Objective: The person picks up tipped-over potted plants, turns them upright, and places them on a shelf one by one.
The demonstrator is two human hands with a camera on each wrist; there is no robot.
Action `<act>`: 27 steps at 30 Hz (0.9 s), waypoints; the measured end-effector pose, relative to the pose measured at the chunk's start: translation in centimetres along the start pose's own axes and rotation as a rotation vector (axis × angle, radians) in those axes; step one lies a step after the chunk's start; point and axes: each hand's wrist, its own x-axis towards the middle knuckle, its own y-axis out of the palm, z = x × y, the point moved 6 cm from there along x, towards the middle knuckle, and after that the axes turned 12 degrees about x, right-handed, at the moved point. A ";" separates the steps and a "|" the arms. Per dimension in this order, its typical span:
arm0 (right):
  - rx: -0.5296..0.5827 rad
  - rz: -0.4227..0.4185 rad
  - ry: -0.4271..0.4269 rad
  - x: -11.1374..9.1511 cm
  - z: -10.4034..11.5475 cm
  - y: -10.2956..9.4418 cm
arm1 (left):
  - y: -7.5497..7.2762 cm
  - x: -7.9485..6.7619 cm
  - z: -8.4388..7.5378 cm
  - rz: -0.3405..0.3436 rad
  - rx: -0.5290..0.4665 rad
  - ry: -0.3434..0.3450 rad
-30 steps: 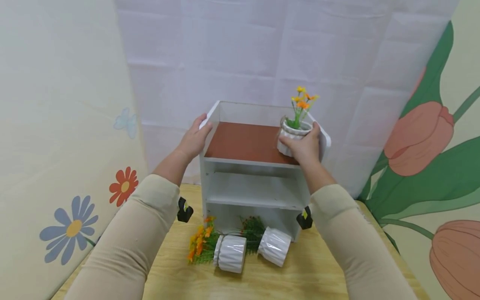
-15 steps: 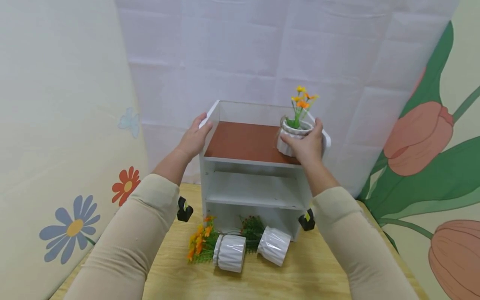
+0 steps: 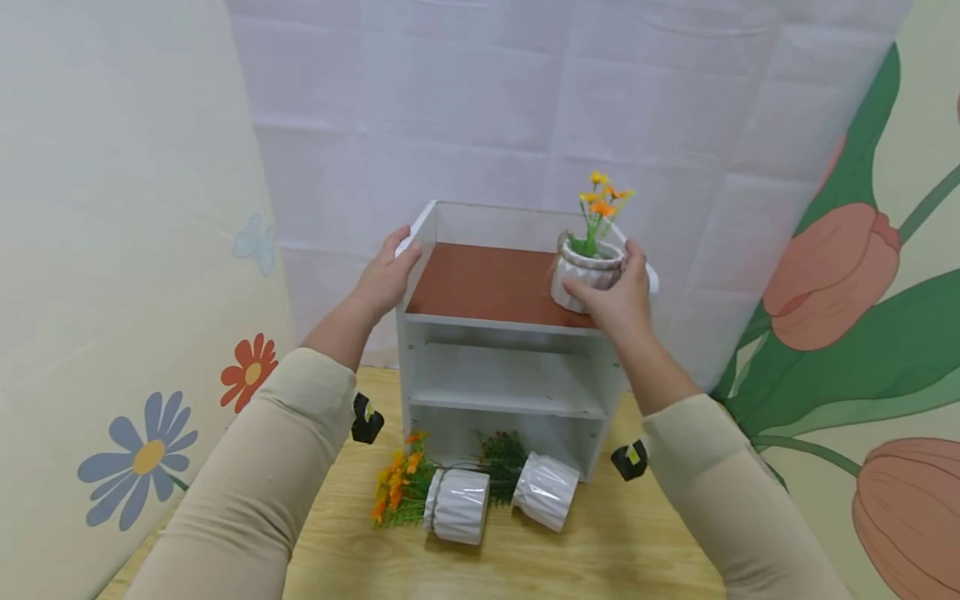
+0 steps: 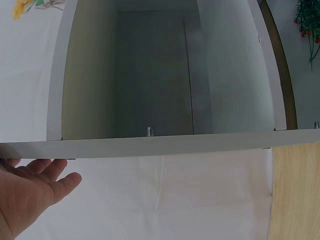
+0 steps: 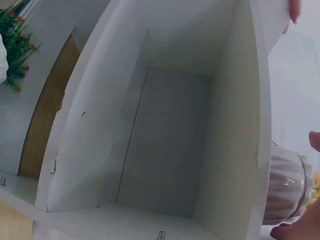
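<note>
In the head view, a white ribbed flowerpot (image 3: 577,287) with yellow and orange flowers stands upright at the right end of the brown top of a small white shelf unit (image 3: 504,379). My right hand (image 3: 622,296) is spread about this pot, thumb in front and fingers at its right side. The right wrist view shows the thumb (image 5: 315,141) apart from the pot and a fingertip beside its lower part. My left hand (image 3: 386,275) rests against the unit's left side panel. Its fingers (image 4: 47,170) touch the panel's outer face, fairly straight.
Two more white flowerpots, one with orange flowers (image 3: 457,506) and one with a red-berried plant (image 3: 546,492), lie on their sides on the wooden table (image 3: 360,554) before the unit. A pale cloth (image 3: 495,108) hangs behind; flower-printed walls flank the table.
My right wrist and forearm have shifted right and down, and the fingers have loosened around the pot. The pot stays at the right end of the top. My left hand is nearly unmoved.
</note>
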 end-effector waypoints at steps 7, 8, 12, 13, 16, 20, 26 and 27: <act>0.016 0.060 -0.004 -1.1 -0.3 -0.3 | -0.1 -0.1 -0.1 0.000 0.000 -0.008; 0.018 0.069 -0.008 -1.2 -0.4 -0.4 | -0.1 -0.1 -0.1 0.000 0.000 -0.006; 0.032 0.108 -0.038 -1.9 -0.5 -0.8 | -0.1 -0.2 -0.1 0.004 -0.003 -0.003; 0.040 0.120 -0.048 -2.0 -0.4 -0.9 | -0.1 -0.2 -0.1 0.005 -0.005 -0.003; 0.054 0.167 -0.065 -2.4 -0.4 -1.0 | -0.1 -0.1 0.0 0.007 -0.009 -0.003; 0.054 0.240 -0.081 -3.1 -0.6 -1.1 | 0.0 -0.1 0.0 0.004 -0.012 -0.003; 0.060 0.313 -0.079 -4.2 -0.8 -1.2 | -0.1 -0.3 -0.1 0.003 -0.016 -0.008; 0.065 0.322 -0.076 -4.4 -0.8 -1.2 | -0.1 -0.3 -0.1 0.003 -0.014 -0.008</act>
